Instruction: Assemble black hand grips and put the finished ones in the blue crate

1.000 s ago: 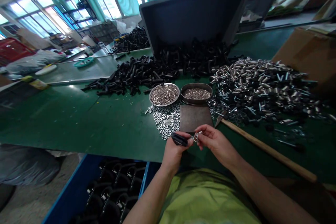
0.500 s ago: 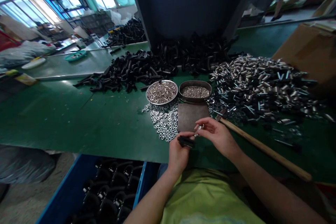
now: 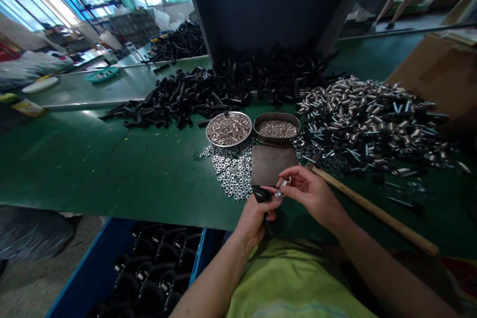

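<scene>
My left hand [image 3: 252, 218] is closed around a black plastic handle [image 3: 262, 195], its head pointing up near the thumb. A small shiny metal piece [image 3: 278, 194] shows at the handle's right side, by my left fingertips. Between the thumb and fingers of my right hand [image 3: 315, 196] is a shiny coiled spring [image 3: 285, 182], just above and right of that metal piece. Both hands are close together over the near edge of a flat metal plate [image 3: 274, 165]. Loose hex nuts [image 3: 234, 179] lie to the plate's left.
A round dish [image 3: 228, 146] of small pins and an oval tin [image 3: 277, 140] of tiny metal parts stand behind the plate. A hammer [image 3: 372, 208] lies at right, before a metal parts pile [image 3: 357, 114]. Black handles [image 3: 186, 94] spill from a grey bin [image 3: 276, 10]. A blue crate [image 3: 84, 268] sits lower left.
My left hand has turned the black handle, so its head now points up and more of the shiny piece shows. My right hand keeps the spring in nearly the same place.
</scene>
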Demonstrator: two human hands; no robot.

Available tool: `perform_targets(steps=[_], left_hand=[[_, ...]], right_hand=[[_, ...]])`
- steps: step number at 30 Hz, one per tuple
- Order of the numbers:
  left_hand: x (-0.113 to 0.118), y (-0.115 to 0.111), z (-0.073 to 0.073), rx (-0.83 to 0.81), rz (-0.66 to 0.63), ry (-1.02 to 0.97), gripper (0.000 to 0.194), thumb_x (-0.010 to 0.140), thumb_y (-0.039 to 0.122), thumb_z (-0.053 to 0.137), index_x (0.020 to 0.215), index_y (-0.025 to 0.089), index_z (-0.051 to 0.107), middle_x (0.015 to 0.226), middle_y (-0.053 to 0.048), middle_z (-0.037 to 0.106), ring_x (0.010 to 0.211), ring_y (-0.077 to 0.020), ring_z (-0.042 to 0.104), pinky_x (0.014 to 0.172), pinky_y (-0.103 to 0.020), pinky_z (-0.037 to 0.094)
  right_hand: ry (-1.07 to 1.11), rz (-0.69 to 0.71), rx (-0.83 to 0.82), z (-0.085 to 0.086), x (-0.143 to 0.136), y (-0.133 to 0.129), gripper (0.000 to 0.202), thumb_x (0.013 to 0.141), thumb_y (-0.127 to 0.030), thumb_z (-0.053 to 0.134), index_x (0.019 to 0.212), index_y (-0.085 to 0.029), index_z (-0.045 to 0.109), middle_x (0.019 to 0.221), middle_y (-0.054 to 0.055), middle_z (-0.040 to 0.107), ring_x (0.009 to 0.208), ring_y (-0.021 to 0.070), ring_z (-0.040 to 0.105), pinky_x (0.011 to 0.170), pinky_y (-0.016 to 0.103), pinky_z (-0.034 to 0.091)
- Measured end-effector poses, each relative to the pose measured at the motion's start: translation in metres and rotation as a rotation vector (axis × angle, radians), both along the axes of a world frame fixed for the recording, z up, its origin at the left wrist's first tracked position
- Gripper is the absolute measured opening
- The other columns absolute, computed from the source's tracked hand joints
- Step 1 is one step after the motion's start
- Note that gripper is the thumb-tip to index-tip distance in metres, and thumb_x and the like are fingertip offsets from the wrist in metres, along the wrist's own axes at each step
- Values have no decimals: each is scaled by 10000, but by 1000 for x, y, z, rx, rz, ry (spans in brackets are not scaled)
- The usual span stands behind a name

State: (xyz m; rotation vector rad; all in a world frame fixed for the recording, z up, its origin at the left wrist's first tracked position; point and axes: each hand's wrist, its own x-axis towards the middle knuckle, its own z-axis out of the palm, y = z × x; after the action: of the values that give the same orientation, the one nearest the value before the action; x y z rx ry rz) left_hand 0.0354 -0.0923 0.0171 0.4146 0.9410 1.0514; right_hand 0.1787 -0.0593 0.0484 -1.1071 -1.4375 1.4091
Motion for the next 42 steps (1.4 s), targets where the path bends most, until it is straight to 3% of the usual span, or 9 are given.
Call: perform_targets(steps=[10,14,18,20,24,30,34,38,42], left_hand=[[6,-1,9,6,-229,43,489,462,299,839,829,131,564,604,77,376,457,-5,260,396,-163,128],[3,-3,10,58,-361,176,500,508,400,817,840,148,540,564,85,380,416,-16,283,376,-169,163],[3,-5,7,43,-471,214,429,555,359,786,777,175,468,512,94,379,387,-26,291,367,-172,182],[3,-5,6,0,-484,122,427,570,357,768,789,185,445,490,106,354,392,-25,256,371,-164,172],[1,-5,6,-1,-388,62,386,638,388,729,798,187,442,543,82,403,442,-37,311,398,-152,229],[-10,1,4,63,-302,190,525,692,517,680,1035,134,575,737,1,525,557,-69,465,462,-175,367],[-12,5,0,-17,-225,142,550,689,608,642,934,117,603,675,15,474,530,-60,417,432,-161,318],[-5,10,2,-94,-198,-45,666,685,752,507,904,127,571,651,28,422,515,-57,364,422,-152,281],[4,12,8,-94,-191,-85,657,685,783,451,819,145,529,660,19,424,523,-64,357,428,-156,292]], right_hand=[[-62,96,-31,14,-6,-1,180,738,-267,658,895,-222,583,749,-8,607,726,159,595,654,283,472],[-37,106,-56,5,-8,1,174,730,-264,661,871,-211,572,721,-20,585,697,140,572,627,260,455],[26,204,-151,-13,-1,14,247,743,-349,656,901,-202,535,727,-14,607,667,141,579,583,256,458],[-110,213,-93,-19,11,33,210,788,-356,604,906,-192,548,736,2,624,661,149,585,578,267,460],[-862,-51,393,-22,51,87,133,841,-172,500,825,-189,630,877,60,650,855,185,565,737,304,436],[-1065,-50,436,-26,92,134,127,753,-112,576,649,-176,607,823,91,607,889,221,519,715,301,403],[-964,-104,425,-21,81,121,74,813,-197,522,761,-178,571,878,80,602,888,214,531,743,319,411],[-352,-13,219,-7,42,69,146,876,-348,428,859,-211,476,754,8,600,673,154,573,616,277,444],[-384,89,184,2,1,17,117,885,-312,422,823,-221,464,611,-34,562,559,135,563,553,247,407]])
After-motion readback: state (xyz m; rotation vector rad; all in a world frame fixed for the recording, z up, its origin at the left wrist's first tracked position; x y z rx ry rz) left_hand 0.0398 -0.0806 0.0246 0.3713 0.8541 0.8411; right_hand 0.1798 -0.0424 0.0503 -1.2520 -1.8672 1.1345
